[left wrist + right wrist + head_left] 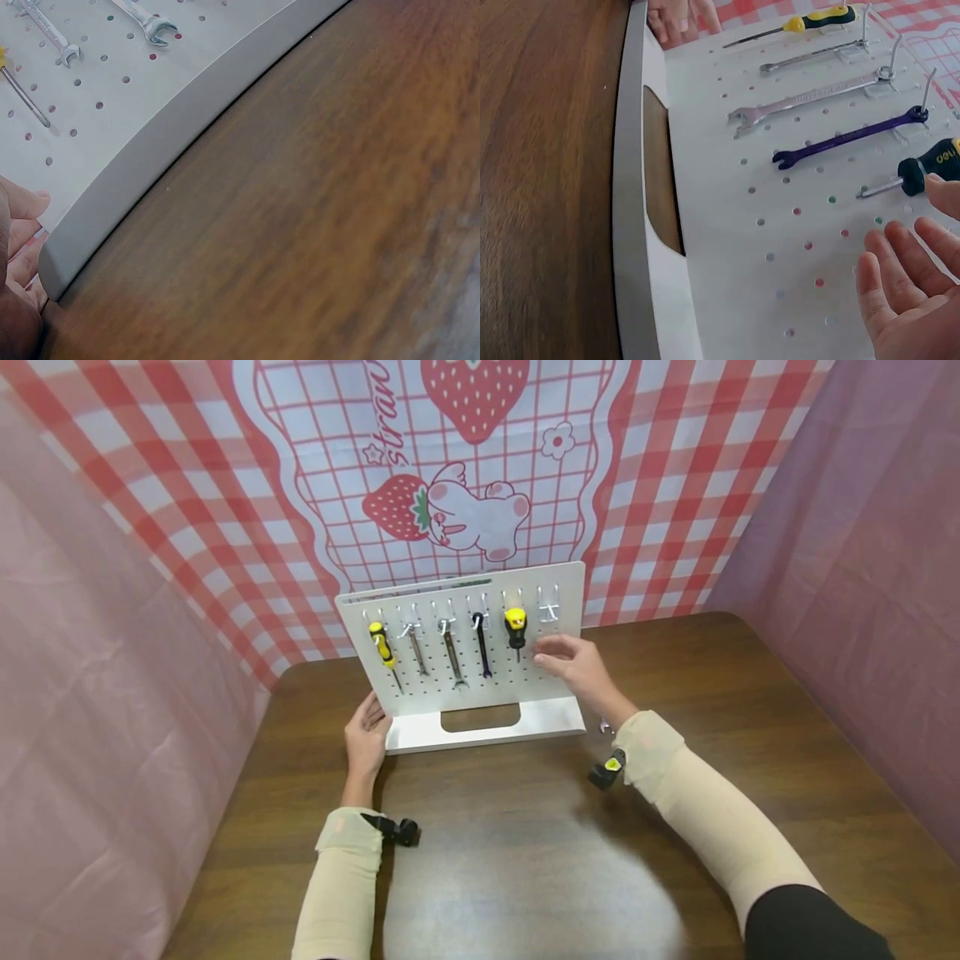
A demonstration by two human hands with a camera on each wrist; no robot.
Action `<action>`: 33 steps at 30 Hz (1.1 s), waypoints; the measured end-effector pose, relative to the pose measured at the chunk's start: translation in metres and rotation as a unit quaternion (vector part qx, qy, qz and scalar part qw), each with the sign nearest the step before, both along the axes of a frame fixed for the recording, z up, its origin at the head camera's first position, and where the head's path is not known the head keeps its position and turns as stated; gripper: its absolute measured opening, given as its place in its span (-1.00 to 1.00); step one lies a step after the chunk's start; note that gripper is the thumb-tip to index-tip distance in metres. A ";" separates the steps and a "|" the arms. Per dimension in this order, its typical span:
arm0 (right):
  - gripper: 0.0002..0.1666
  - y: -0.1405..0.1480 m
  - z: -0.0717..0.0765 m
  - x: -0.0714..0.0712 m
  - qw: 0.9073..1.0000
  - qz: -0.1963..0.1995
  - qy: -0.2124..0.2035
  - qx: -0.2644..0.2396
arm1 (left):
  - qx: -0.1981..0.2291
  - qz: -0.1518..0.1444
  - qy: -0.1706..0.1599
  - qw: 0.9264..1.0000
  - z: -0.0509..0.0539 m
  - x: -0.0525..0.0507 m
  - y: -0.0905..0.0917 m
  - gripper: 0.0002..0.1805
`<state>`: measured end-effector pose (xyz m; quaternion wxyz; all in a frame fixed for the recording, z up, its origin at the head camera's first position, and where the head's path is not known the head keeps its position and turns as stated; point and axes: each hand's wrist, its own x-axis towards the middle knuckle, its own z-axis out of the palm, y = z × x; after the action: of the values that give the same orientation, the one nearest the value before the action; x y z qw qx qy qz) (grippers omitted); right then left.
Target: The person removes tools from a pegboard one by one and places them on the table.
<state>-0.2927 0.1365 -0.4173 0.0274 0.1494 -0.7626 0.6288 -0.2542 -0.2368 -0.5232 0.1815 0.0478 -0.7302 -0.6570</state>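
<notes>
A white pegboard (491,685) stands tilted on the table. My left hand (367,735) holds its lower left edge, with the thumb (28,202) against the board. My right hand (573,667) is in front of the board's right side, fingers apart and slightly bent, with nothing in them. Nearest to it hangs a stubby yellow-and-black screwdriver (516,625). Further left hang a dark purple wrench (847,139), a larger silver wrench (810,99), a small silver wrench (814,55) and a long yellow-and-black screwdriver (384,647). The rightmost hook (549,610) bears no tool.
On the wooden table (487,843), a silver wrench end (606,725) shows beside my right wrist, the rest of it hidden. A red-and-white checked cloth (660,485) hangs behind the board. Pink curtains (97,652) flank the table.
</notes>
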 end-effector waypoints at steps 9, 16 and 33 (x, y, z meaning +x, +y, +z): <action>-0.46 -0.018 0.006 -0.008 1.000 -0.001 -0.018 -0.015 | 0.000 0.011 0.016 1.000 0.001 0.002 0.002 -0.38; -0.39 -0.027 0.006 -0.014 0.997 0.006 -0.057 -0.042 | 0.010 0.000 0.006 1.000 0.002 0.002 0.001 -0.38; -0.47 -0.033 0.008 -0.014 0.998 -0.009 -0.051 -0.025 | -0.006 -0.011 0.006 1.000 0.034 0.021 0.011 -0.40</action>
<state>-0.3069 0.1036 -0.4096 -0.0019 0.1098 -0.7482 0.6543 -0.2335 -0.2261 -0.4887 0.1788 0.0352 -0.7335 -0.6547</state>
